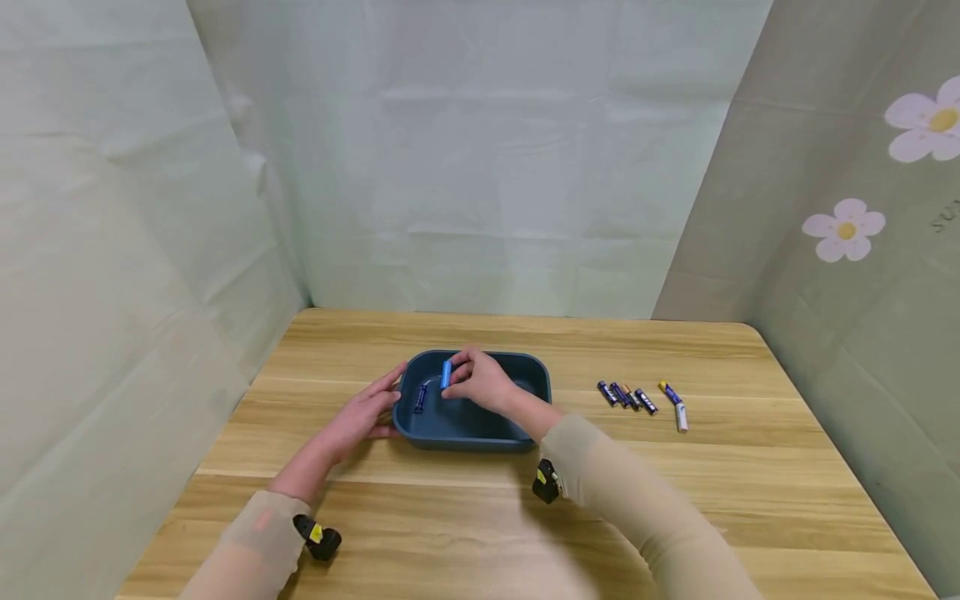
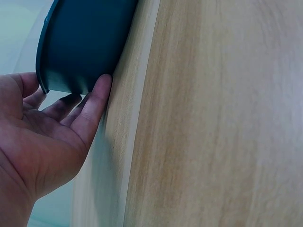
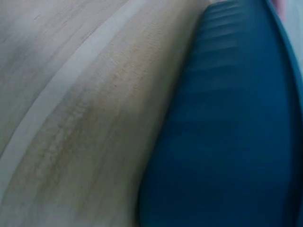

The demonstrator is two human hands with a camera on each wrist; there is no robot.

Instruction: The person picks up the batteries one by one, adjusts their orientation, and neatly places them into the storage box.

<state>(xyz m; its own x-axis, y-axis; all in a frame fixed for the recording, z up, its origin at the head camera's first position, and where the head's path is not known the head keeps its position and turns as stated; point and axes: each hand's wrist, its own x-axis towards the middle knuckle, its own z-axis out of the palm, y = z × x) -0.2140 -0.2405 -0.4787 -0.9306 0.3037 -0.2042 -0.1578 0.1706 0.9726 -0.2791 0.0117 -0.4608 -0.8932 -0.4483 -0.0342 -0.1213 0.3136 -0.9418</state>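
A dark blue plastic bin (image 1: 472, 444) stands in the middle of the wooden table. Over its left half, my right hand (image 1: 483, 383) pinches a bright blue battery (image 1: 446, 374) between thumb and fingers, held roughly upright. One dark blue battery (image 1: 420, 398) lies on the bin's floor near the left end. My left hand (image 1: 363, 417) touches the bin's left end with extended fingers; the left wrist view shows its fingertips against the bin's end wall (image 2: 85, 47). In the right wrist view the bin's long side (image 3: 218, 123) fills much of the picture and the right hand's fingers are hidden.
To the right of the bin, several dark batteries (image 1: 627, 396) lie in a loose group on the table (image 1: 750, 467). Farther right are a yellow-tipped blue battery (image 1: 670, 392) and a white battery (image 1: 681, 417). Pale cloth walls (image 1: 510, 167) enclose the table's back and sides.
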